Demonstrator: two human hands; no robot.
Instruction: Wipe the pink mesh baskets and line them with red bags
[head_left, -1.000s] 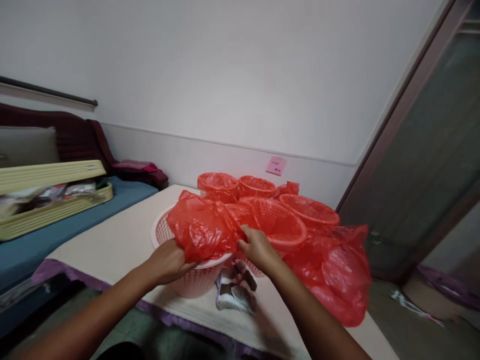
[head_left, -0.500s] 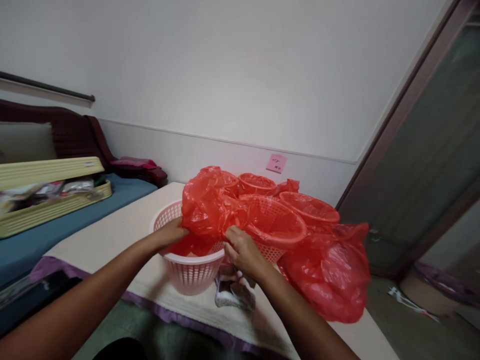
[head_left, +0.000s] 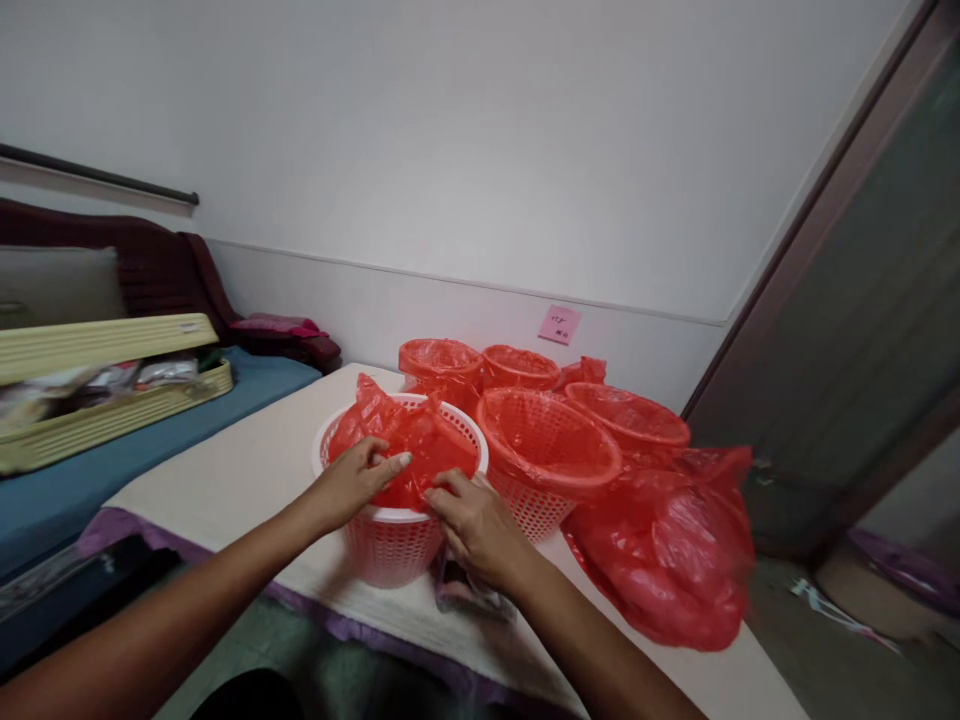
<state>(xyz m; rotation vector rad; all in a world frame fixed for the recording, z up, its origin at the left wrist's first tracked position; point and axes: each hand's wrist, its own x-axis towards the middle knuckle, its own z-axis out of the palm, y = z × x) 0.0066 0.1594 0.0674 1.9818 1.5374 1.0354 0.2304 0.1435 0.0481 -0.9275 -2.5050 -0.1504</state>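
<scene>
A pink basket point(head_left: 390, 548) with a pale rim stands in front of me. Its inside holds a crumpled red plastic bag point(head_left: 439, 445), which bunches up above the back of the rim. Over the near left of the opening is my left hand point(head_left: 349, 485), thumb and fingers apart, resting against the bag. My right hand point(head_left: 476, 525), at the near right rim, pinches the edge of the bag between thumb and fingers. Beneath that hand a small dark and pale bundle point(head_left: 457, 590) lies partly hidden on the table.
Several baskets lined with red bags crowd the right, the nearest being a basket point(head_left: 536, 500) beside mine. A loose heap of red bags point(head_left: 667, 560) sits at the right edge of the white table point(head_left: 247, 450). To the left, a yellow box point(head_left: 112, 410) lies on a blue bed.
The puffed-up red bag has gone down into the pink basket, uncovering the basket behind. My left hand has moved right and is more visible; my right hand has shifted slightly down.
</scene>
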